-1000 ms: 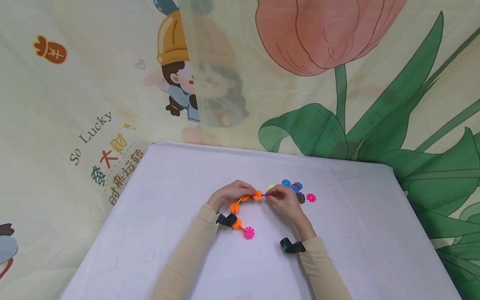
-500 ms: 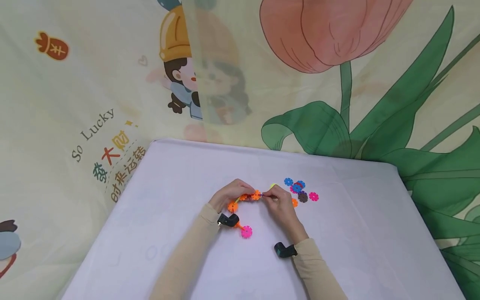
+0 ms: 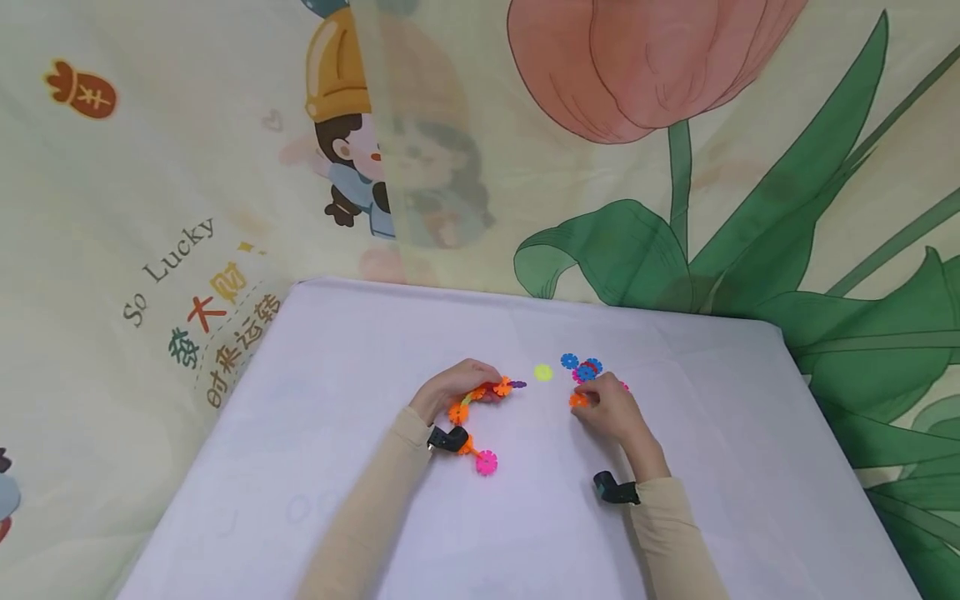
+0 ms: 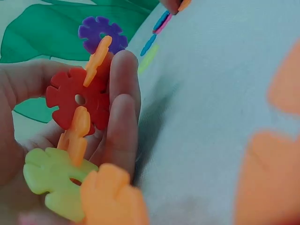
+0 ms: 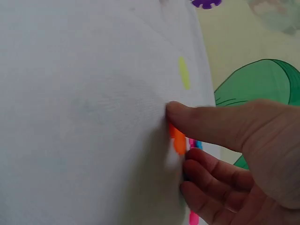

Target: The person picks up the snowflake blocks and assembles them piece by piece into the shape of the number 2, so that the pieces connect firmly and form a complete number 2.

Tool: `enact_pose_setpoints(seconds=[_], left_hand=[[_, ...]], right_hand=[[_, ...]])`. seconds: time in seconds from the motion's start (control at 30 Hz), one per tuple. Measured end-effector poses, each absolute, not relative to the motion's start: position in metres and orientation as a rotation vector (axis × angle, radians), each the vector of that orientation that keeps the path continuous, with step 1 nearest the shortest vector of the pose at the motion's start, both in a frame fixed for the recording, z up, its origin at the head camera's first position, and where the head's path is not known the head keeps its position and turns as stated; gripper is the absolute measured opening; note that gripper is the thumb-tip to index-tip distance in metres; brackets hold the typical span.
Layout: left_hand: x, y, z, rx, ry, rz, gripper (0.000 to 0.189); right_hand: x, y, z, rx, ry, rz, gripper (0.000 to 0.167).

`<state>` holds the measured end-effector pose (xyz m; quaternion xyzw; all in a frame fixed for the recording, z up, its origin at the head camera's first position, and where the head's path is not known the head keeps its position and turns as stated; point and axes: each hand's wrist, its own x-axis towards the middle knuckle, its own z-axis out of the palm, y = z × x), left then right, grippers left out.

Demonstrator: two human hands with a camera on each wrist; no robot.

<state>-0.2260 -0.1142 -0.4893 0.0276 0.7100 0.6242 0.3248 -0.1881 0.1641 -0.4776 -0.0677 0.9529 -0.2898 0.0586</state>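
Note:
My left hand (image 3: 459, 388) grips a curved chain of slotted plastic snowflake discs. In the left wrist view its fingers curl around the red disc (image 4: 79, 98), with orange discs (image 4: 97, 61) slotted either side, a yellow-green disc (image 4: 56, 180) below and a purple disc (image 4: 103, 35) at the far end. The chain's near end is a pink disc (image 3: 487, 463). My right hand (image 3: 613, 408), to the right, pinches a separate orange disc (image 5: 178, 138) between thumb and fingers, at the table surface. Part of that disc is hidden behind the thumb.
Behind the right hand lie loose blue discs (image 3: 570, 361) with red and pink ones, partly overlapping. A yellow-green disc (image 3: 543, 372) lies alone between the hands. The white-covered table (image 3: 300, 417) meets a printed cloth backdrop (image 3: 450, 150) at its far edge.
My right hand has left the purple disc, which stays on the chain's end, and moved right to the loose orange disc. The left hand keeps its grip on the chain.

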Motion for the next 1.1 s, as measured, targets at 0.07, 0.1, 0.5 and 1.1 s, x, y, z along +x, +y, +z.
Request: enact_pose_setpoints(seconds=[0.07,0.1,0.5,1.1], left_hand=[[-0.225,-0.115,-0.489,0.065,1.862,1.639,0.022],[-0.225,-0.115,-0.490,0.069,1.867,1.637,0.022],[-0.226,-0.115,-0.495,0.140,1.898,1.637,0.023],[-0.226,-0.112,-0.492,0.128,1.949,1.590,0.022]], right_hand=[[-0.189,0.168,-0.478,-0.202,2.857,-0.883,0.029],[-0.190,0.168,-0.477,-0.195,2.848,-0.904,0.028],[-0.205,0.128,-0.483,0.150,2.320,-1.727,0.023],[-0.205,0.119,-0.493,0.081,2.222,-1.826,0.018]])
